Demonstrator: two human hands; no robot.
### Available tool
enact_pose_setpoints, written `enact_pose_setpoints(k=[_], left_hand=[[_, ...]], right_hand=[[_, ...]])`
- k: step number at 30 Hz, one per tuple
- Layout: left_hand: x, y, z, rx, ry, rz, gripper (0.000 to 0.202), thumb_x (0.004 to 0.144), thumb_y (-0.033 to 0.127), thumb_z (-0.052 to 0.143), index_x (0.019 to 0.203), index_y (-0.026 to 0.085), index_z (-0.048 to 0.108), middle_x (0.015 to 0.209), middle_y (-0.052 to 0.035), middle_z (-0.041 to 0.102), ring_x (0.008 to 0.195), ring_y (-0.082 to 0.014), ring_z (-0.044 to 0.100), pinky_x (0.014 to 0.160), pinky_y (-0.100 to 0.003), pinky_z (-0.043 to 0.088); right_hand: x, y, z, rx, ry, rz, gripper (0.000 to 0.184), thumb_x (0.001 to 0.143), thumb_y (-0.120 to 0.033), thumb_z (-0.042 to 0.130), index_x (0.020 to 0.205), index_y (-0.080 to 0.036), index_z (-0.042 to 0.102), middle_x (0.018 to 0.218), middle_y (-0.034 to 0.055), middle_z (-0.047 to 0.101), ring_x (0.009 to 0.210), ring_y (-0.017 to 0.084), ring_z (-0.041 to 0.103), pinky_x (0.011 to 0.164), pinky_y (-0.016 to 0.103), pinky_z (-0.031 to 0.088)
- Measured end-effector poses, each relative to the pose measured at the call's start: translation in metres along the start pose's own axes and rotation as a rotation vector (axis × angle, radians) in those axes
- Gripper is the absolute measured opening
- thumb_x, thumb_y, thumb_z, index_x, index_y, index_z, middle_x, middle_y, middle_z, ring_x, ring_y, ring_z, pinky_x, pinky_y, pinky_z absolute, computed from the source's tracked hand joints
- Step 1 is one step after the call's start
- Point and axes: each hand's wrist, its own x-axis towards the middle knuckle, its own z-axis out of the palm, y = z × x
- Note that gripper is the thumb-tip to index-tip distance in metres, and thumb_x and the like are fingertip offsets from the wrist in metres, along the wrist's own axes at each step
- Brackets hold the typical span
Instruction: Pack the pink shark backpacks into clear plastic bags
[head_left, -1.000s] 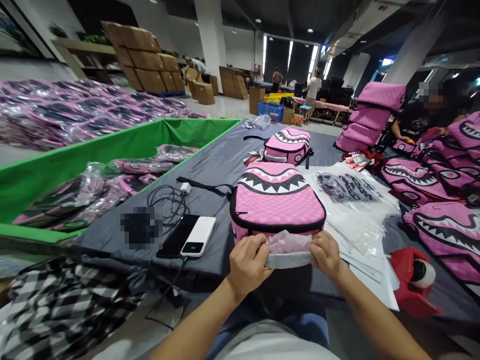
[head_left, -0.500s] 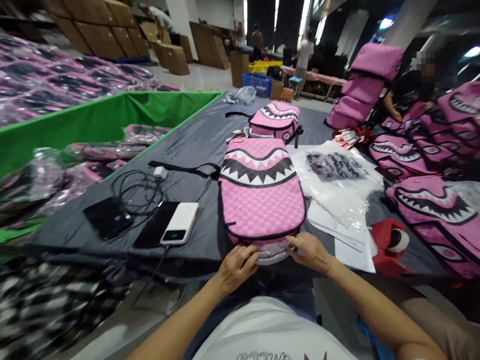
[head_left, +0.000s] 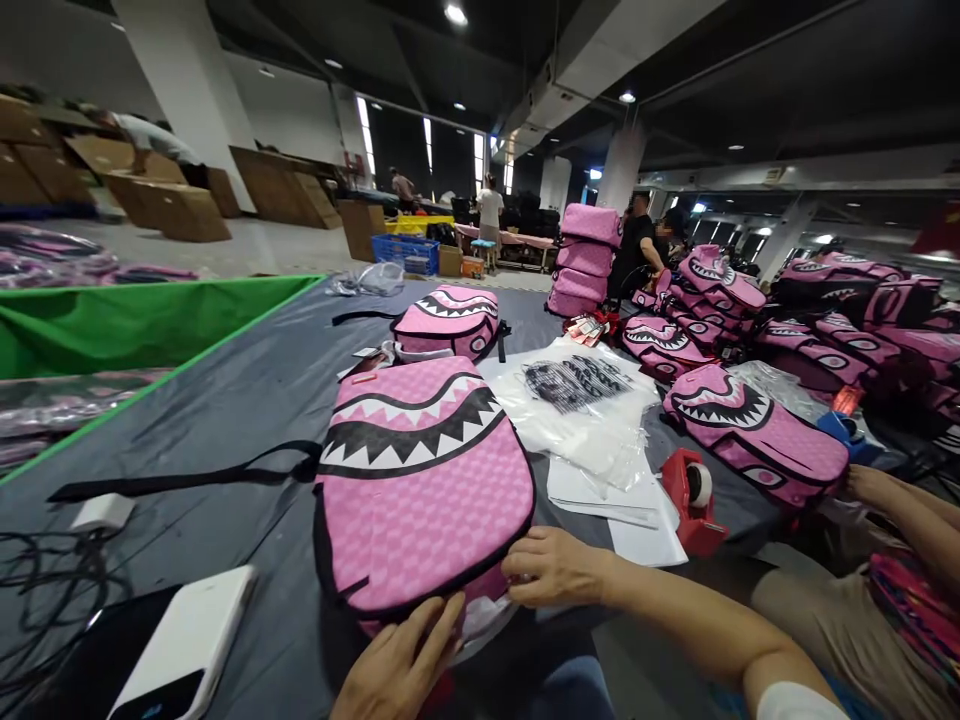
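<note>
The near backpack (head_left: 424, 480) is pink quilted cloth, matt, with a printed toothy mouth. Crinkly clear plastic bags (head_left: 581, 415) gleam right of it. The tabletop (head_left: 247, 390) wears smooth grey sheeting; the tape dispenser (head_left: 694, 500) is glossy red plastic.

**A:** Where is the camera sitting?

**B:** It is riding on the person's head, looking forward and down along the grey table (head_left: 247, 390).

**A:** How near is it getting?

**B:** Very near. The left hand (head_left: 397, 665) and right hand (head_left: 555, 568) are crowding the bottom edge, and the pink backpack (head_left: 420, 480) is lying just beyond them, mid-frame.

**A:** And farther out?

**B:** The wide lens is taking in the far hall, with the ceiling filling the upper part. The green bin (head_left: 135, 320) is running off the left edge. At the right, the red tape dispenser (head_left: 694, 495) and a co-worker's arm (head_left: 900, 510) are showing.
</note>
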Motion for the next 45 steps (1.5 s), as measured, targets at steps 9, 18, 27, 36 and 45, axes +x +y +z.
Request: enact_pose_setpoints(k=[9,18,27,36,45], left_hand=[[0.042,-0.006,-0.021,-0.245,-0.345,0.348,0.026,0.093,0.004,0.051,0.11,0.015,0.067,0.127,-0.0097,0.071,0.12,-0.0199,0.064,0.101,-0.033,0.052],[0.067,-0.028,-0.02,-0.343,-0.377,0.528,0.011,0.098,0.009,0.052,0.098,0.018,0.057,0.075,-0.0004,0.064,0.067,-0.016,0.058,0.067,-0.03,0.046],[0.046,-0.022,-0.025,-0.205,-0.405,0.197,0.019,0.099,0.025,0.059,0.082,0.019,0.053,0.077,-0.0012,0.061,0.073,-0.0181,0.057,0.067,-0.032,0.042],[0.019,-0.027,-0.024,-0.222,-0.104,0.486,0.021,0.098,0.009,0.05,0.08,0.019,0.057,0.068,0.0012,0.055,0.062,-0.0146,0.05,0.065,-0.032,0.043],[-0.011,-0.011,-0.03,-0.229,0.0,0.338,0.018,0.096,0.006,0.052,0.105,0.014,0.066,0.086,-0.0046,0.073,0.085,-0.016,0.069,0.093,-0.035,0.055]], right_hand=[[0.02,0.019,-0.024,0.089,-0.181,-0.175,0.015,0.105,-0.027,0.052,0.096,-0.019,0.061,0.086,0.002,0.064,0.081,0.015,0.055,0.068,0.029,0.037],[0.032,0.029,-0.04,0.096,-0.406,-0.267,0.012,0.104,-0.014,0.05,0.098,-0.019,0.06,0.093,0.0014,0.063,0.07,0.013,0.053,0.057,0.03,0.029],[0.036,0.037,-0.039,0.006,-0.433,-0.211,0.009,0.103,-0.018,0.052,0.102,-0.02,0.061,0.094,0.0007,0.061,0.056,0.01,0.044,0.05,0.03,0.019],[0.001,0.018,-0.004,-0.027,-0.022,-0.177,0.017,0.101,-0.015,0.049,0.097,-0.023,0.063,0.088,0.0009,0.065,0.058,0.01,0.048,0.05,0.026,0.031],[-0.039,-0.07,0.047,0.461,0.632,0.811,0.018,0.092,-0.016,0.054,0.105,-0.023,0.065,0.086,0.0034,0.066,0.061,0.012,0.061,0.052,0.024,0.049]])
